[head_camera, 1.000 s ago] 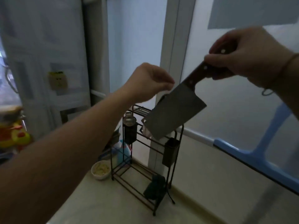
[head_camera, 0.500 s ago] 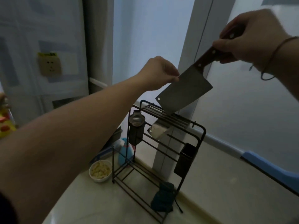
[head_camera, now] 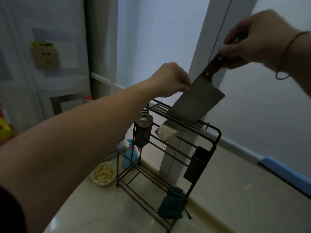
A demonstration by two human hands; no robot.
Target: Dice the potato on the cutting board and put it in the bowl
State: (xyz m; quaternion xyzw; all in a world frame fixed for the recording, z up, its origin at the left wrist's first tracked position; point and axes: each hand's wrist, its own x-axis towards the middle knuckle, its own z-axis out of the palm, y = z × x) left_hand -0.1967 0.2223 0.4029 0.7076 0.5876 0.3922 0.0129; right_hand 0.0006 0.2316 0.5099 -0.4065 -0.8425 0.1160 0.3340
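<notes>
No potato or cutting board was seen. A white bowl (head_camera: pixel 103 174) of pale diced pieces stood on the worktop (head_camera: pixel 227 195) beside the rack (head_camera: pixel 170 148), so the dicing was judged done. The cleaver (head_camera: pixel 196 101) was gripped by its handle in the right hand (head_camera: pixel 257 39), blade partly slotted into the rack top. The left hand (head_camera: pixel 170 79) was curled, its fingers touching the blade's spine.
</notes>
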